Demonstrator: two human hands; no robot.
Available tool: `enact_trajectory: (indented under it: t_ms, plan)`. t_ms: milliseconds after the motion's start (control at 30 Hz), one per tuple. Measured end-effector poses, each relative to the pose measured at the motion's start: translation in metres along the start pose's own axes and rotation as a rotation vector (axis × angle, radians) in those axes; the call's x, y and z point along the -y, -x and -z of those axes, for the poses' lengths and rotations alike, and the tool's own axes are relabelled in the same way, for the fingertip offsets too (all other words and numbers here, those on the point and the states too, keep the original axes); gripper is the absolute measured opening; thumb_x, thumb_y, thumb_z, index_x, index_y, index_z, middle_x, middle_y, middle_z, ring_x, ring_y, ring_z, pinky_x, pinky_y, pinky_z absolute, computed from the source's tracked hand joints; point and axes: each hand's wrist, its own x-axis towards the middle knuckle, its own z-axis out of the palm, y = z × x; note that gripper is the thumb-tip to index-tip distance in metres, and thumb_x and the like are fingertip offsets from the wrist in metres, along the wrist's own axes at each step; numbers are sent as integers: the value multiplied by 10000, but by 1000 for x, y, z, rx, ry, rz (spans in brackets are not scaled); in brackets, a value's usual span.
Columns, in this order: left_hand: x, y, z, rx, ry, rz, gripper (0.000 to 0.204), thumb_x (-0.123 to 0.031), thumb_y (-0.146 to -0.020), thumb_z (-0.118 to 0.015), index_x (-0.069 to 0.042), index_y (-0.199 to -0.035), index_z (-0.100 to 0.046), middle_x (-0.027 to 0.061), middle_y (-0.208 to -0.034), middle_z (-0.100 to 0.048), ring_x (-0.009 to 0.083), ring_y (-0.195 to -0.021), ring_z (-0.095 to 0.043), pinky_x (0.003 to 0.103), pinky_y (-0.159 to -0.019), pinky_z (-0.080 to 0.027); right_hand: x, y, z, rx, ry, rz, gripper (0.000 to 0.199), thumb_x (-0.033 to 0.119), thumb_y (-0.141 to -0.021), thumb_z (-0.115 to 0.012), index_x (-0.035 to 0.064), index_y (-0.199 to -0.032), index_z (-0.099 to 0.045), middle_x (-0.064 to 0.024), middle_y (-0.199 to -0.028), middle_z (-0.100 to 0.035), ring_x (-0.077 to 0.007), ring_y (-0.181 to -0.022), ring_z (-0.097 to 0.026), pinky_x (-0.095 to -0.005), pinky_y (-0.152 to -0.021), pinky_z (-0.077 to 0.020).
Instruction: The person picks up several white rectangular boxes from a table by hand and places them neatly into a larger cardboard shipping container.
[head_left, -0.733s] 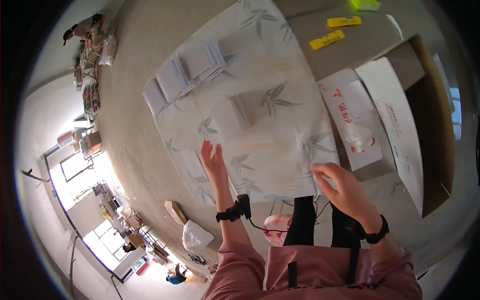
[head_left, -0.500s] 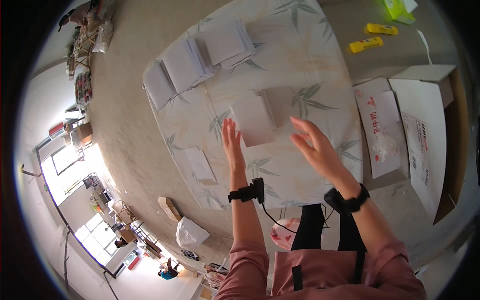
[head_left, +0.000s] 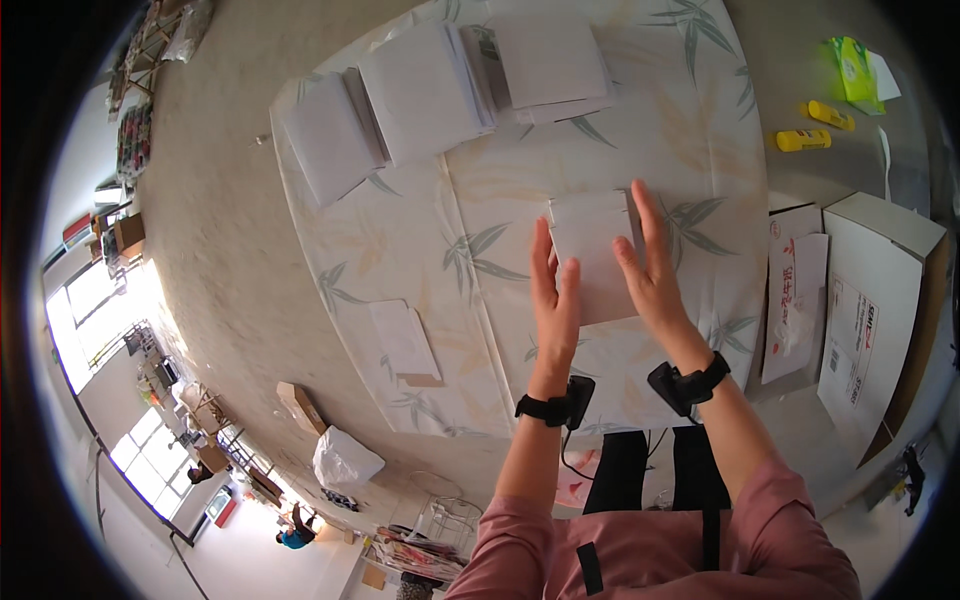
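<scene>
A small stack of white paper lies on the patterned tablecloth in front of me, its layers showing at the far edge. My left hand is along its left side, fingers straight and thumb over the top. Against the right side rests my right hand, with its thumb also on the upper face. Both hands hold the stack between them. Each wrist wears a black strap with a small device.
Three larger white paper stacks stand in a row at the far left of the table. A flat white piece lies nearer, left of my hands. To the right are yellow glue sticks, a green packet and an open cardboard box.
My hands, apart from the stack before, have closed in on its two sides. The stack now sits straighter and its layers are more even. The view has shifted.
</scene>
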Motion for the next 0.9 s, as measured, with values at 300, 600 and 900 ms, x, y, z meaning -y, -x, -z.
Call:
enact_trajectory:
  t_ms: [300,600,900]
  plan:
    - [2,74,-17,-301,952,590,382,-326,-917,-513,-54,-1181,-471,96,-1240,-474,227,-1198,-430,464,-1055,-330,32,-77,24,518,218,-129,463,392,-882,-593,34,-1176,-579,-133,-1166,-602,-283,-1070,-572,-362,-888,-457]
    - [17,68,-23,-159,1010,586,308,-81,-885,-549,24,-1171,-501,98,-1142,-540,187,-1077,-539,338,-981,-440,38,-85,11,623,338,-150,334,274,-879,-606,23,-1099,-632,-110,-1144,-619,-224,-1018,-591,-301,-881,-448]
    - [1,56,-7,-212,830,604,363,-104,-905,-524,-21,-1253,-463,48,-1206,-500,142,-1111,-470,321,-974,-383,40,-83,1,714,462,-100,453,325,-933,-538,9,-1257,-518,-171,-1185,-586,-250,-1072,-564,-313,-935,-418]
